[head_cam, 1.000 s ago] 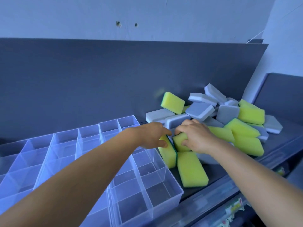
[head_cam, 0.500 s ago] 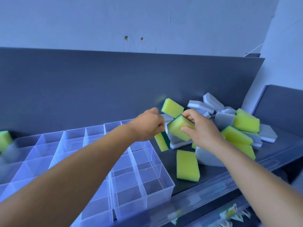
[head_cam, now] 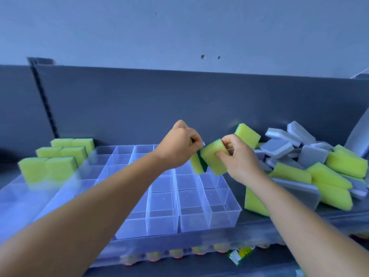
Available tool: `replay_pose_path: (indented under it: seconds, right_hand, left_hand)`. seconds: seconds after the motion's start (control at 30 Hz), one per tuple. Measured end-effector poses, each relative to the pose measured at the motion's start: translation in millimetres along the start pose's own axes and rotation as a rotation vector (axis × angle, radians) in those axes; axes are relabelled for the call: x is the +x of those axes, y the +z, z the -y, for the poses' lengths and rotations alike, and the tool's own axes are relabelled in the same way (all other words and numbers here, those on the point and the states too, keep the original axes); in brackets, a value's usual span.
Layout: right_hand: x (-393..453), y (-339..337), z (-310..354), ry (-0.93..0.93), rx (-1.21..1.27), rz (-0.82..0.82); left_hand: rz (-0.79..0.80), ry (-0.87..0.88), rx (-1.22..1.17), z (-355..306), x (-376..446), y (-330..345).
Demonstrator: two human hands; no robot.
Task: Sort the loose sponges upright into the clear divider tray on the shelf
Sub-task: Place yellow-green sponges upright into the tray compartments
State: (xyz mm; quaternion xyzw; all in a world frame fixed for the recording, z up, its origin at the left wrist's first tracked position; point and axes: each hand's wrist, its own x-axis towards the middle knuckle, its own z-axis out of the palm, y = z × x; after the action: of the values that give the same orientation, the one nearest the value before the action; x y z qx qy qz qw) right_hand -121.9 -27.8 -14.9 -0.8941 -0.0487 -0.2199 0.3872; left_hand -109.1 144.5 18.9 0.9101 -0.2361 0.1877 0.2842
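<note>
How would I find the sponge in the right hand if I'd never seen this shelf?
Look above the right end of the clear divider tray, where two hands meet in the air. The right hand pinches a yellow sponge, tilted. Unlike the loose pile to its right, it is lifted up, touching the left hand's sponge.

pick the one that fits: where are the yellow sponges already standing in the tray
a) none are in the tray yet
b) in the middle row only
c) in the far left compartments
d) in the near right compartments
c: the standing yellow sponges fill the far left compartments of the clear divider tray, while the near right and middle compartments hold none.
</note>
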Motion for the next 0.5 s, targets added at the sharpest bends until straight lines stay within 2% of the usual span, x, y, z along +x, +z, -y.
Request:
replay_pose_path:
  seconds: [0.2, 0.5]
  right_hand:
    - [0.9, 28.0, 41.1, -0.085, 0.043, 0.053]
    - [-12.2, 97.7, 116.2, -0.162, 0.171, 0.193]
  left_hand:
    - [0.109, -0.044, -0.001, 28.0, -29.6, -51.9]
    - [0.017, -0.129, 0.138, 95.8, -88.5, -128.8]
